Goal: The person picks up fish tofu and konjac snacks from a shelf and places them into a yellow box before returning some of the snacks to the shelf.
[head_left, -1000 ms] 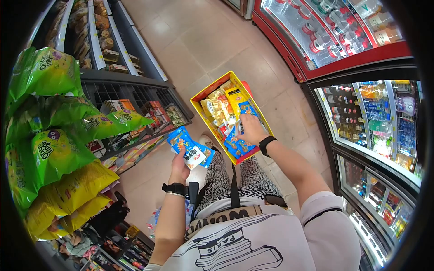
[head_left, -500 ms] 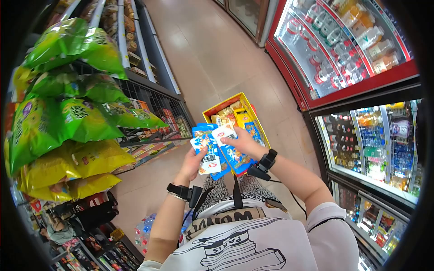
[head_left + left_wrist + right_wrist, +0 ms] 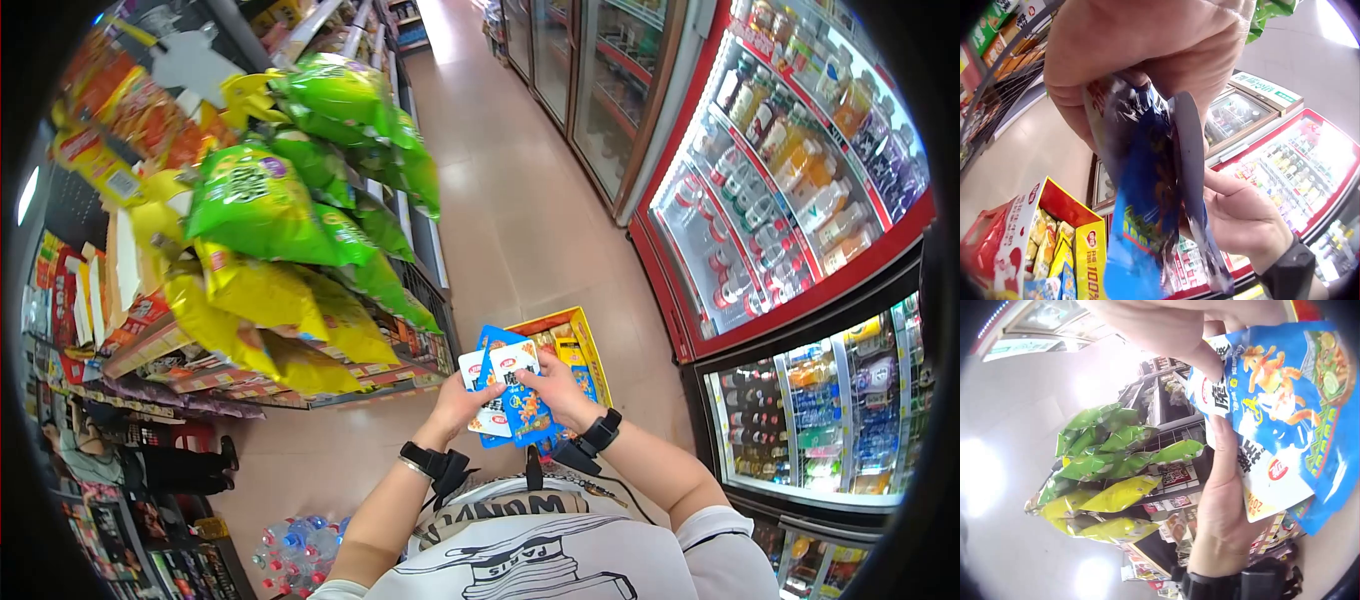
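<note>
Blue-and-white snack packets [image 3: 525,408] are fanned together in front of my body, upright in the head view. My left hand [image 3: 460,408] grips several of them from the left side, its thumb lying over the front. At the top white corner of the front packet [image 3: 1285,381], my right hand [image 3: 566,400] pinches with its thumb. The left wrist view shows the packets edge-on, with the left hand [image 3: 1147,44] above them and the right hand [image 3: 1241,215] behind. Below and beyond the hands is a yellow-and-red box [image 3: 598,372] holding more snack packets, partly hidden.
Green snack bags [image 3: 262,205] and yellow bags [image 3: 265,300] hang from a rack at left. A red-framed drinks fridge [image 3: 672,285] and a black one [image 3: 712,440] line the right. Plastic bottles [image 3: 300,550] stand at lower left. An aisle floor [image 3: 510,230] runs ahead.
My right hand came out of the box with a packet and brought it to those in my left hand. The head view tilted up, showing more aisle.
</note>
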`<state>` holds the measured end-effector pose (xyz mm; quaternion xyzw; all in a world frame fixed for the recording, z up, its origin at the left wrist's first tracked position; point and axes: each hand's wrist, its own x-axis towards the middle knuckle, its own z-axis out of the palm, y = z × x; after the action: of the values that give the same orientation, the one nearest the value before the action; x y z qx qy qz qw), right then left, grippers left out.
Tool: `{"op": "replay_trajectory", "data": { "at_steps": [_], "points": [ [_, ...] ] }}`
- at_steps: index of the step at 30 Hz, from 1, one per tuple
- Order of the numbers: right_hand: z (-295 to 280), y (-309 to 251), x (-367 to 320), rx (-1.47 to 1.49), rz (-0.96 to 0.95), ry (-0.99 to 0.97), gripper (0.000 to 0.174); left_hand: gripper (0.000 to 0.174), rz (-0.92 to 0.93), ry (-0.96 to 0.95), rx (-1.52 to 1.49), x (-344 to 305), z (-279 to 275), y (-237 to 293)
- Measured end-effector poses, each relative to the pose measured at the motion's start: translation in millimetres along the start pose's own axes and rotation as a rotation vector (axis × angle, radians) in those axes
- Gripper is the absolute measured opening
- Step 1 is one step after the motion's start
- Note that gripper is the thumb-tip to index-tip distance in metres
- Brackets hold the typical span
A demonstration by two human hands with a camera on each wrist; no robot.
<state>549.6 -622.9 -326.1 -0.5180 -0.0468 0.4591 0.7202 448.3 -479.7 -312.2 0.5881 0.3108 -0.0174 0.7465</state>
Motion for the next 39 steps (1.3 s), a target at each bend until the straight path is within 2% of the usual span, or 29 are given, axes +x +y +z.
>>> {"op": "replay_trajectory", "data": {
  "at_steps": [1, 4, 7, 10, 11, 12, 15, 22, 24, 26, 31, 35, 39],
  "points": [
    [2.5, -3.1, -2.8, 0.089, 0.074, 0.000, 0.027, 0.034, 0.016, 0.008, -0.006, -4.1, -2.5, 2.3],
    [14.4, -0.5, -2.1, 0.159, 0.121, -0.070, 0.023, 0.036, 0.013, 0.021, 0.056, -23.4, -16.9, 5.6],
    [47.7, 9.4, 0.0, 0.156, 0.142, -0.098, 0.021, 0.038, 0.069, 0.014, 0.054, -49.0, -51.5, 3.8],
    [83.2, 23.0, -1.6, 0.149, 0.177, -0.134, 0.022, 0.042, -0.070, 0.060, -0.082, -79.5, -83.0, 4.4],
    [95.7, 28.0, -3.5, 0.143, 0.192, -0.145, 0.022, 0.041, -0.038, 0.018, -0.123, -84.9, -97.9, -6.4],
    [97.3, 25.6, -14.0, 0.146, 0.208, -0.170, 0.023, 0.041, -0.027, 0.045, -0.126, -99.9, -93.3, -4.9],
    [137.6, 48.8, -14.0, 0.072, 0.178, -0.189, 0.023, 0.038, 0.023, 0.061, -0.138, -128.5, -133.7, -12.8],
    [210.8, 75.0, -27.5, -0.036, 0.148, -0.222, 0.023, 0.035, 0.150, 0.221, -0.279, -184.0, -208.0, -31.5],
    [232.1, 81.7, -29.6, -0.042, 0.154, -0.247, 0.023, 0.032, 0.243, 0.294, -0.329, -196.1, -227.4, -39.0],
    [245.1, 88.3, -33.5, -0.101, 0.105, -0.319, 0.023, 0.031, 0.255, 0.335, -0.363, -214.5, -236.9, -42.1],
    [306.0, 121.7, -31.9, -0.161, 0.200, -0.480, 0.019, 0.027, 0.277, 0.508, -0.414, -249.4, -280.9, -59.4],
    [347.4, 143.6, -35.4, -0.205, 0.236, -0.592, 0.020, 0.027, 0.321, 0.576, -0.446, -270.7, -300.8, -68.1],
    [383.2, 155.4, -44.8, -0.237, 0.275, -0.620, 0.019, 0.029, 0.345, 0.632, -0.485, -284.2, -313.2, -82.5]
  ]
}}
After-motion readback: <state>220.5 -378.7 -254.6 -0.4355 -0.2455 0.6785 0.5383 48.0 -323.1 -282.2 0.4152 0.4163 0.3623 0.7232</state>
